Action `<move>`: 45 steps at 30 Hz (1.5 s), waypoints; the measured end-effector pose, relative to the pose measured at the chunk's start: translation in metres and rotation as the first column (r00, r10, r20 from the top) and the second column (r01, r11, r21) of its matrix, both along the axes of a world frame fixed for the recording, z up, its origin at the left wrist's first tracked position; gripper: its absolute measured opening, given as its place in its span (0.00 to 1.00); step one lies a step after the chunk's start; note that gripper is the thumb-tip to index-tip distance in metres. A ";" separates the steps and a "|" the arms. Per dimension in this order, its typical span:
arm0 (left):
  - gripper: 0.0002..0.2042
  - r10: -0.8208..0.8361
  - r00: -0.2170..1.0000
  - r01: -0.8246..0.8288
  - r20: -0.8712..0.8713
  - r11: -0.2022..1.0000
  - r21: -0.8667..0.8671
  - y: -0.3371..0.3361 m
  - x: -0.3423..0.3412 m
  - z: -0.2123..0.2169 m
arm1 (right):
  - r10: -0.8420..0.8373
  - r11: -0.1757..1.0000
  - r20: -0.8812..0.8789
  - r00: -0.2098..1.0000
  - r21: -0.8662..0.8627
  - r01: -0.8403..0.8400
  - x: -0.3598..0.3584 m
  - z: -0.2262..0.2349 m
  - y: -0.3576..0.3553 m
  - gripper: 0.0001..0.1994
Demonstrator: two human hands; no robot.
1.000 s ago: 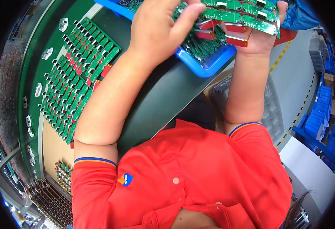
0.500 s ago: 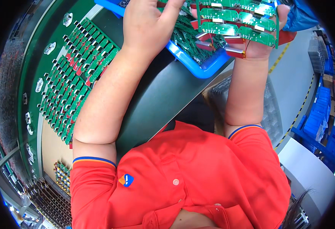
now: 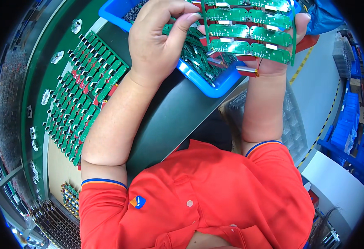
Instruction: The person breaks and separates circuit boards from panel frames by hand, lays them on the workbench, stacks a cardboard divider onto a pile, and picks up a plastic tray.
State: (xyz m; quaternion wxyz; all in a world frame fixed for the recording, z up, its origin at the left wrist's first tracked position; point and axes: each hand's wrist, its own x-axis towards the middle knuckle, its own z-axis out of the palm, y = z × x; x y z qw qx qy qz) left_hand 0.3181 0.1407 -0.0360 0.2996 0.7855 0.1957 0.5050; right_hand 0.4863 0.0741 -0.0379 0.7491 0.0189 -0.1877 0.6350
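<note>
My right hand (image 3: 301, 28) holds a green circuit board panel (image 3: 269, 35) from below, thumb along its right side. Rows of curved boards with white connectors sit between two thin green side rails. Red and silver parts (image 3: 247, 70) hang on thin wires from its near edge. My left hand (image 3: 155, 45) is closed, thumb and forefinger bent together beside the panel's left rail; what they pinch, if anything, is too small to make out. Under both hands stands a blue bin (image 3: 215, 91) with many narrow green strips (image 3: 196, 60) in it.
Several panels of green boards with dark parts (image 3: 72, 114) lie in rows on the table to the left. Small clear plastic pieces (image 3: 57, 57) line the green surface beyond. A blue bag (image 3: 325, 16) is at the upper right; blue crates (image 3: 344, 124) stand on shelving at right.
The panel and both hands sit lower in view, along with the bin and table, as the view has shifted. My left thumb, stretched out before, is now bent toward the forefinger beside the left rail.
</note>
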 end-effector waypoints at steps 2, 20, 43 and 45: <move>0.05 -0.022 1.000 0.022 -0.009 1.000 0.015 0.001 0.000 0.000 | 0.009 1.000 0.016 1.000 -0.013 -0.009 -0.003 0.000 0.000 0.42; 0.08 0.113 0.993 -0.107 0.028 0.982 -0.156 0.001 0.002 -0.002 | 0.225 0.950 0.306 0.925 0.144 -0.279 0.032 -0.019 -0.002 0.41; 0.08 0.138 0.990 -0.137 -0.024 0.990 0.024 0.015 0.004 -0.017 | 0.164 0.986 0.149 0.975 -0.056 -0.158 0.000 -0.008 0.000 0.46; 0.08 0.145 0.988 -0.140 -0.057 0.986 0.089 0.017 0.003 -0.019 | 0.171 0.985 0.125 0.977 -0.043 -0.167 0.001 -0.010 0.000 0.46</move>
